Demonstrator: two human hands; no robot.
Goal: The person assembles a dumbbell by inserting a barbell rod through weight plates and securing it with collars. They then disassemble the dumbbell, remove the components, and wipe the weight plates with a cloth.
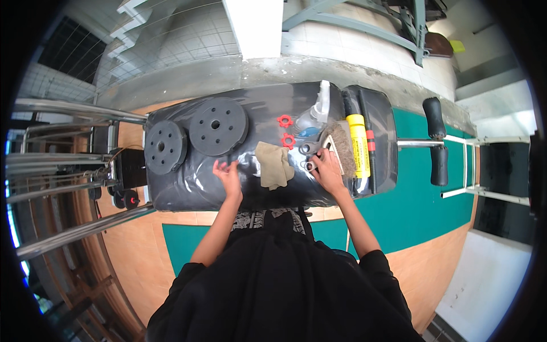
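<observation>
My left hand (229, 179) is held above the black padded bench (194, 191), its fingers loosely curled and apart, with nothing seen in them. Just beyond it lies a large dark weight plate (219, 126), with a smaller plate (165, 147) to its left. My right hand (329, 172) is closed at the pale handle of a brush (341, 147) with brown-grey bristles; the palm hides part of the grip. Beside its thumb are grey ring-ended metal pieces (309, 148). A folded olive cloth (273, 165) rests between my hands.
Two red star-shaped knobs (285, 121) lie behind the cloth. A clear spray bottle (315, 114), a yellow tube (359, 145) and a black rod with a red band (370, 139) lie on the right. Metal bars (80, 108) stand left; foam rollers (436, 142) stick out right.
</observation>
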